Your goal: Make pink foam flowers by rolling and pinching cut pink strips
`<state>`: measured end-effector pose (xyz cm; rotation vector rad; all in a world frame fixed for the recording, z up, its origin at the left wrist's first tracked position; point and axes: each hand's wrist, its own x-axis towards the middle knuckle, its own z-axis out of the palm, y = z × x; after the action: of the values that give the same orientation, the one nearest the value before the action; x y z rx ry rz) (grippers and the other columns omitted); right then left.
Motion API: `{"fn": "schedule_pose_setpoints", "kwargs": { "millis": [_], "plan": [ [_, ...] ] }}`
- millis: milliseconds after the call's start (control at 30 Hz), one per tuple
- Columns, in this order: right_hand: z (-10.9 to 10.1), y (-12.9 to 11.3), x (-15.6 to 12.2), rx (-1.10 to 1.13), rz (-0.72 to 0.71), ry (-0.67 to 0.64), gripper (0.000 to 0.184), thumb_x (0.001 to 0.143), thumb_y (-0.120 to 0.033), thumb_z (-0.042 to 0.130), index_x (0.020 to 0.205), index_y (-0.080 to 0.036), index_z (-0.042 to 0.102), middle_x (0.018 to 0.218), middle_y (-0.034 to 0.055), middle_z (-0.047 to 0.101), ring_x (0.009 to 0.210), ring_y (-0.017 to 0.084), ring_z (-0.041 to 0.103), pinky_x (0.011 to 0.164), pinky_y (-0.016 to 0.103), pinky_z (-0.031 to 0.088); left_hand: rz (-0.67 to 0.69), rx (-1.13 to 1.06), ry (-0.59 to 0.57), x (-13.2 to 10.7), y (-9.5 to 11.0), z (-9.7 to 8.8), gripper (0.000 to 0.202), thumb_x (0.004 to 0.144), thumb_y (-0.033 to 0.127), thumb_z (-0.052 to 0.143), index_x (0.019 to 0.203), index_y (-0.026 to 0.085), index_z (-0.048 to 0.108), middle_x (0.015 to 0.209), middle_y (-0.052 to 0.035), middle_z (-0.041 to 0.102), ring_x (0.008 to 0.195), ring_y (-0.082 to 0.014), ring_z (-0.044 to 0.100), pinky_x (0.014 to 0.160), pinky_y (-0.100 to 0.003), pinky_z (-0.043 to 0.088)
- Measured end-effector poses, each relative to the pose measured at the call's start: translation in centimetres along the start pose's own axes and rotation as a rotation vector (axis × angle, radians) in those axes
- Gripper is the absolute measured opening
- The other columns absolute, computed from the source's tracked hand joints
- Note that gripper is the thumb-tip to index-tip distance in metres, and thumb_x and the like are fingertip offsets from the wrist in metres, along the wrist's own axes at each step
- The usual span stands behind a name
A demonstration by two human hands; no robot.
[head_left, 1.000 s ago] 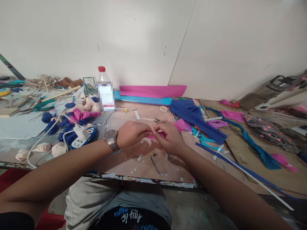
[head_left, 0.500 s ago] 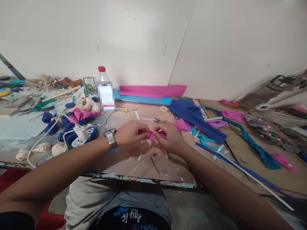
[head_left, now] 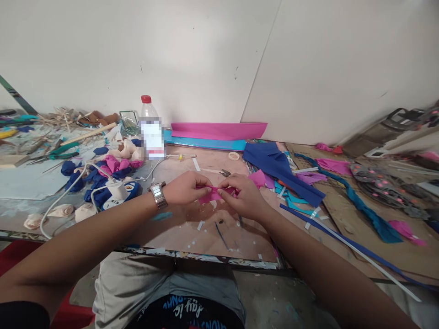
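A gathered strip of pink fabric (head_left: 208, 196) is stretched between my two hands, just above the table near its middle. My left hand (head_left: 183, 188), with a metal watch at the wrist, pinches one side of it between thumb and fingers. The other side is pinched by my right hand (head_left: 242, 195), its thumb close to the left thumb. Part of the strip is hidden behind my fingers. Just beyond my right hand lie small dark-tipped snips (head_left: 225, 173), partly covered, and a cream-coloured ring (head_left: 233, 156), perhaps a roll of tape.
On the left, blue and pink fabric rosettes (head_left: 113, 164) crowd a power strip (head_left: 121, 196) with white cables. Behind them stands a bottle (head_left: 148, 109) with a phone-like screen before it. Blue fabric (head_left: 270, 160) and cardboard (head_left: 346, 201) spread to the right; green-handled pliers (head_left: 65, 151) lie far left.
The pink strip is turned slightly, so more of its flat lower part shows below the left fingers. Both hands keep their pinch and have barely shifted.
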<state>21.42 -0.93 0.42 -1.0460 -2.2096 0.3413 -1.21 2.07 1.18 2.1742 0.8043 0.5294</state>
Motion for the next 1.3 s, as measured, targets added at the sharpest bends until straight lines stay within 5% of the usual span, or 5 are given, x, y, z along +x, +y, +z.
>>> {"fn": "schedule_pose_setpoints", "kwargs": {
  "millis": [300, 667, 933, 1100, 1300],
  "plan": [
    [0.1, 0.1, 0.0, 0.005, -0.006, 0.025, 0.022, 0.094, -0.040, 0.066, 0.086, -0.021, 0.075, 0.081, 0.0054, 0.076, 0.078, 0.021, 0.067, 0.074, 0.035, 0.048, -0.036, -0.102, -0.059, 0.1, 0.1, 0.1, 0.027, 0.093, 0.032, 0.058, 0.081, 0.014, 0.074, 0.076, -0.0047, 0.076, 0.066, -0.0134, 0.065, 0.062, -0.023, 0.047],
    [0.3, 0.2, -0.3, 0.006, -0.128, 0.099, 0.011, 0.092, -0.033, 0.072, 0.092, -0.026, 0.080, 0.083, 0.0040, 0.079, 0.086, 0.022, 0.070, 0.086, 0.041, 0.051, -0.086, -0.321, -0.140, 0.1, 0.0, -0.1, 0.017, 0.088, 0.018, 0.055, 0.083, 0.012, 0.070, 0.075, -0.0045, 0.074, 0.068, -0.0131, 0.067, 0.068, -0.025, 0.053],
    [0.2, -0.1, -0.2, -0.044, -0.176, 0.111, 0.010, 0.094, -0.031, 0.069, 0.091, -0.026, 0.079, 0.084, 0.0032, 0.080, 0.084, 0.022, 0.070, 0.088, 0.043, 0.049, -0.079, -0.323, -0.105, 0.2, 0.3, -0.1, 0.034, 0.096, 0.041, 0.056, 0.083, 0.012, 0.069, 0.076, -0.0051, 0.071, 0.069, -0.0133, 0.063, 0.066, -0.025, 0.052],
    [0.3, 0.1, -0.2, -0.030, -0.111, 0.112, 0.008, 0.091, -0.031, 0.074, 0.092, -0.025, 0.078, 0.085, 0.0032, 0.079, 0.085, 0.022, 0.069, 0.088, 0.041, 0.048, -0.004, -0.186, -0.037, 0.1, 0.4, 0.1, 0.032, 0.097, 0.038, 0.055, 0.081, 0.014, 0.068, 0.072, -0.0030, 0.070, 0.065, -0.0115, 0.061, 0.064, -0.023, 0.046],
    [0.3, 0.1, -0.1, 0.019, -0.022, 0.092, 0.010, 0.090, -0.033, 0.074, 0.089, -0.024, 0.078, 0.083, 0.0035, 0.078, 0.083, 0.022, 0.069, 0.084, 0.040, 0.049, 0.105, 0.313, 0.177, -0.5, 1.0, 0.7, 0.026, 0.096, 0.032, 0.054, 0.081, 0.017, 0.070, 0.068, -0.0007, 0.068, 0.060, -0.0119, 0.056, 0.061, -0.026, 0.035]
  ]
}}
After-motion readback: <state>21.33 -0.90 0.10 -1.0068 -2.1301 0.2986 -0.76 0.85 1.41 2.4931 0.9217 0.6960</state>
